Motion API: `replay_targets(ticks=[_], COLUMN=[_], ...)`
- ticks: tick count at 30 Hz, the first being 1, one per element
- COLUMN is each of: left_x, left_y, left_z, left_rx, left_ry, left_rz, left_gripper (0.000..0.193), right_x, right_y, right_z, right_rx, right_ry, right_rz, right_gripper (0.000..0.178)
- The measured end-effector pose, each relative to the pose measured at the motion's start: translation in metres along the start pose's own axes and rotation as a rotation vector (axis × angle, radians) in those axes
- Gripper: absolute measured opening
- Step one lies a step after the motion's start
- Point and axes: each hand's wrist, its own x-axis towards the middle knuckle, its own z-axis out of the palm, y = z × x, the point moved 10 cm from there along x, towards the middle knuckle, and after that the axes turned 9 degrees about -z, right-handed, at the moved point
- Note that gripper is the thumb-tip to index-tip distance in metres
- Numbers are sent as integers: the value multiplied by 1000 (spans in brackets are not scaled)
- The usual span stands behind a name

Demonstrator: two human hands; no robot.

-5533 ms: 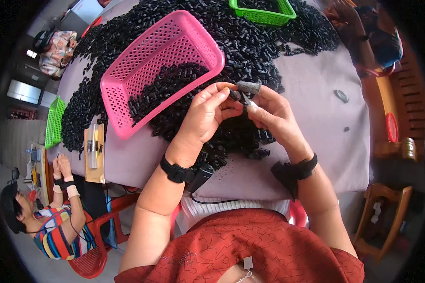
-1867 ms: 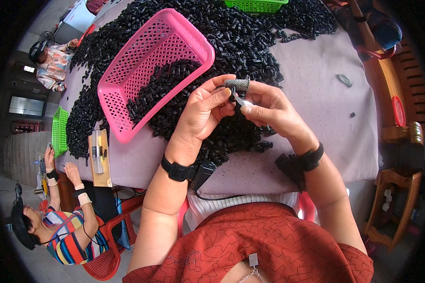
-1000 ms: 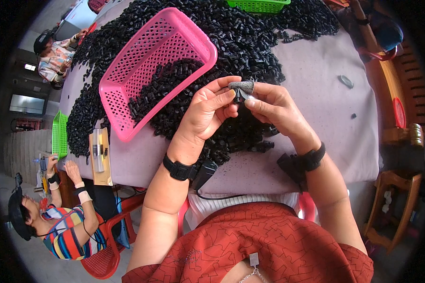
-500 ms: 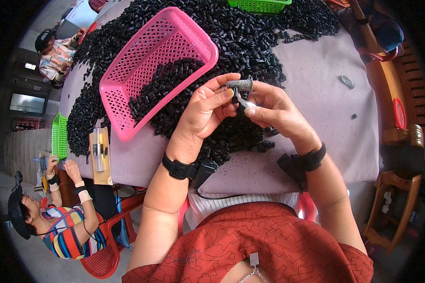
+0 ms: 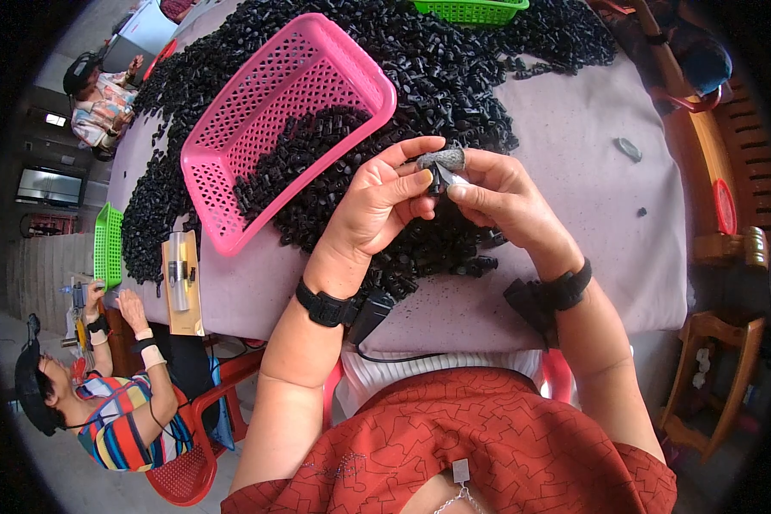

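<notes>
Over the near edge of a black heap, my two hands meet. My left hand (image 5: 367, 204) pinches a small black plastic part (image 5: 437, 184) between thumb and fingers. My right hand (image 5: 507, 193) is closed on a small pale, pointed, blade-like piece (image 5: 454, 178) that reaches the black part; its exact kind is too small to tell. A grey, rough, fabric-like sleeve (image 5: 443, 159) sits at the tip of my right index finger, just above the part. The fingers partly hide the part. Below and behind lie many similar black plastic parts (image 5: 441, 244).
A pink perforated basket (image 5: 287, 197), tilted and partly filled with black parts, stands left of my hands. Green baskets (image 5: 109, 248) (image 5: 471, 10) are at the left edge and far side. A cardboard piece with a clear tube (image 5: 178, 274) lies left. Co-workers (image 5: 133, 420) sit at left.
The grey sleeve on my right index finger and the pale piece have shifted slightly and turned against the black part. My left hand has barely moved.
</notes>
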Motion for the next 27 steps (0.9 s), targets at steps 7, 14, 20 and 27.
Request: replay_targets(ticks=[7,14,20,27], left_x=[-23,-95,-97,-20], left_y=[46,125,121,49], left_z=[5,1,33,19], left_rx=[318,961,1322,1213], left_ry=[260,834,903,494], left_rz=[359,980,1122,438], left_gripper=[31,21,15,31], right_x=[3,4,2,3], right_y=[-3,-2,0,-1], right_z=[-24,-27,-27,-26], right_rx=[63,58,55,48], right_ry=[196,235,243,237], right_rz=[-121,-132,-109,-121], right_gripper=[26,23,23,21])
